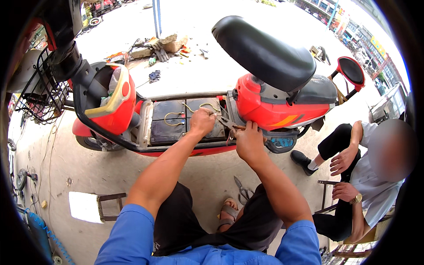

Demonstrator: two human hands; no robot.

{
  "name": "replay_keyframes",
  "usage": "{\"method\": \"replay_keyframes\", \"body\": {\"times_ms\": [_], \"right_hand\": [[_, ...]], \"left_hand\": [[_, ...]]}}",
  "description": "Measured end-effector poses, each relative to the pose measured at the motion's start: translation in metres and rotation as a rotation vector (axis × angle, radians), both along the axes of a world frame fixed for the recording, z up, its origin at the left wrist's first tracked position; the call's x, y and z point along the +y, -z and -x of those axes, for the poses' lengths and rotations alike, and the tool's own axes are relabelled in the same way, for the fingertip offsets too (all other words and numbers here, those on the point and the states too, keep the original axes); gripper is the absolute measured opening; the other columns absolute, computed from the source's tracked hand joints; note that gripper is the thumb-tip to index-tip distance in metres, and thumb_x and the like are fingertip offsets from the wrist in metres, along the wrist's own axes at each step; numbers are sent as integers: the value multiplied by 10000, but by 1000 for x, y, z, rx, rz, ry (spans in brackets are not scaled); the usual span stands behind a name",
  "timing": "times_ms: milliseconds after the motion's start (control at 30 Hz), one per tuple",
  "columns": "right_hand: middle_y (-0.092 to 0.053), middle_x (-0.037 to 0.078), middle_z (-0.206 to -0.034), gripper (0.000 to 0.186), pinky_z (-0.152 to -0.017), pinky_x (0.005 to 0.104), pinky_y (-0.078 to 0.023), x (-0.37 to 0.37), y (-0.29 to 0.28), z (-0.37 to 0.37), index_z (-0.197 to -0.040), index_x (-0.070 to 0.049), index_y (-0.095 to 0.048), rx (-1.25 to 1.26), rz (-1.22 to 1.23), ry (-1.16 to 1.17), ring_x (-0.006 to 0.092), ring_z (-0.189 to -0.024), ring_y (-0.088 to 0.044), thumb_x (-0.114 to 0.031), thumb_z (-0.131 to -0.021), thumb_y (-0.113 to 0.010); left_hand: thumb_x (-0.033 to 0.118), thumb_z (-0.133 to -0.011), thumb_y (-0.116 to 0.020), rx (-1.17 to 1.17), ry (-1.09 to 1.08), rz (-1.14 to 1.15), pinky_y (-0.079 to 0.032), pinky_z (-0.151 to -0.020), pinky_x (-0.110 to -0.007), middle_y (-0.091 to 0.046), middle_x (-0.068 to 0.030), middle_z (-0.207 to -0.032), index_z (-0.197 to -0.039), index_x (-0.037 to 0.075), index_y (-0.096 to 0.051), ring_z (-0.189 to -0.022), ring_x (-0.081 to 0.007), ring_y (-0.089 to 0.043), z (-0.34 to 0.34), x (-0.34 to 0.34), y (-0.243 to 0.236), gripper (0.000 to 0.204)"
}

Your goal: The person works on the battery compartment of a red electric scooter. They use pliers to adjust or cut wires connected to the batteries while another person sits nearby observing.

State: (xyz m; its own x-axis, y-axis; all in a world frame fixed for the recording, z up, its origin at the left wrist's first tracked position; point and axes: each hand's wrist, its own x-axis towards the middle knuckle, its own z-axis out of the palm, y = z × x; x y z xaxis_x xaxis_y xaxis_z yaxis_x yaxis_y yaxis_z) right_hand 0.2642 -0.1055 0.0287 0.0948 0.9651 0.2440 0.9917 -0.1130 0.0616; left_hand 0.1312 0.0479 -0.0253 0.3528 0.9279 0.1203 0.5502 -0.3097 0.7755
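Note:
A red electric scooter stands across in front of me with its floor compartment uncovered. Inside lie several dark batteries, with short yellowish wires looping between their terminals. My left hand is closed above the right-hand batteries, its fingertips pinching something too small to make out, perhaps a wire end. Beside it, my right hand is closed around what look like pliers; their jaws point toward my left fingertips. Just beyond the right hand is the red body under the black seat.
Scissors lie on the ground by my foot. A white-topped stool is at the left. Someone sits close on the right. Past the scooter are a dark glove and a rubble pile. Cables trail along the left floor.

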Motion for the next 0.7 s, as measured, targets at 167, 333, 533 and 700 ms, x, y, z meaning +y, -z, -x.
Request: {"method": "replay_keyframes", "body": {"times_ms": [167, 333, 533, 700], "right_hand": [[-548, 196, -1048, 262, -813, 496, -448, 1, 11, 3, -904, 11, -708, -128, 21, 8, 346, -1005, -514, -212, -865, -578], [-553, 191, -1046, 257, -827, 489, -451, 9, 19, 5, -902, 9, -710, -136, -5, 4, 341, -1018, -514, -206, -860, -575], [-579, 172, -986, 263, -769, 447, -489, 14, 22, 10, -892, -36, -721, -129, 28, 81, 329, -916, -577, -245, -898, -562], [-638, 173, -797, 308, -625, 437, -531, 20, 16, 5, -820, -57, -724, -14, 53, 53, 340, -748, -656, -285, -931, -549]], "left_hand": [[239, -814, -664, -53, 17, -13, -506, -656, -405, -674, -211, -783, -887, 16, -727, -722, -336, -675, -1, -4, -2, 244], [227, -814, -663, -118, 27, -45, -492, -620, -392, -666, -205, -744, -867, 7, -721, -657, -296, -662, -1, -1, 8, 234], [253, -816, -665, -140, 33, 16, -479, -622, -430, -650, -199, -715, -845, 43, -728, -673, -335, -649, 0, -4, 2, 222], [256, -822, -664, -168, 49, 2, -489, -652, -421, -665, -199, -755, -862, 34, -729, -720, -342, -661, 1, -6, -2, 235]]}}
